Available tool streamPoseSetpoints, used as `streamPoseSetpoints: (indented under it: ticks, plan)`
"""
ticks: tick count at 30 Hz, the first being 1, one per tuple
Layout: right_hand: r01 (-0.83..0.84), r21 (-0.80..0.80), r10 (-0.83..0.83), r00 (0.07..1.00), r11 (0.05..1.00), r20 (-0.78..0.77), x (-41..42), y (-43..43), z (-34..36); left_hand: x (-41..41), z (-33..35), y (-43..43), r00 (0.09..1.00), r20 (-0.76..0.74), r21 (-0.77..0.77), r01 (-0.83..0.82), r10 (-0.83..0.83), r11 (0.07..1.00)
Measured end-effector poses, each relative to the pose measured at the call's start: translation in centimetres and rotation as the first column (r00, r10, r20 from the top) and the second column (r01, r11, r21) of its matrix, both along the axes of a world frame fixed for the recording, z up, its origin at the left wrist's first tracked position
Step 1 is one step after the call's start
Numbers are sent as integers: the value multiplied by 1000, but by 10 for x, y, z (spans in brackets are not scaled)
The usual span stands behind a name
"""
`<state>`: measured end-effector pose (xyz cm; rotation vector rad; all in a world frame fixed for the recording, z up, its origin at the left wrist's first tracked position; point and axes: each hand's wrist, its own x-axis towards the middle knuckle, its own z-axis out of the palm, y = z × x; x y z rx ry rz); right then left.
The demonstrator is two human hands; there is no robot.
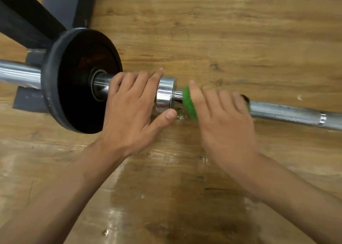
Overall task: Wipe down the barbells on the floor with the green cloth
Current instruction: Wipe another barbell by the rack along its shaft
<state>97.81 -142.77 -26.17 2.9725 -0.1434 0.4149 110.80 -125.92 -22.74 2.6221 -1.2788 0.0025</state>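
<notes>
The barbell (288, 112) is lying on the wooden floor (222, 30), the left hand (133, 104) is gripping its chrome sleeve beside the black plate (77, 84), and the right hand (224, 119) is clasping the green cloth (188, 104) around the shaft.

floor (222, 30): worn wood planks | dark metal frame (61, 4): upper left

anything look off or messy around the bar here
Mostly fine. White flecks lie on the wooden floor under the barbell, between the left hand and the green cloth, and the floor looks scuffed and worn nearer the camera.
</notes>
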Motion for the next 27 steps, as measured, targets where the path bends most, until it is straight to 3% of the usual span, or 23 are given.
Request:
streamPoseSetpoints:
  ticks: [7,15,22,27]
  plan:
    - [139,49,-139,990,989,-1,-3,7,-2,-14,-3,0,997,16,-26,-74,74,997]
    - [-50,324,10,992,945,124,-6,7,8,-28,-7,4,992,33,-35,-119,120,992]
    - [146,423,-227,963,894,147,32,47,24,-51,-13,18,987,24,-27,-161,162,987]
    - [-70,396,-50,957,916,286,-10,55,8,-67,-20,28,985,55,-42,-163,165,986]
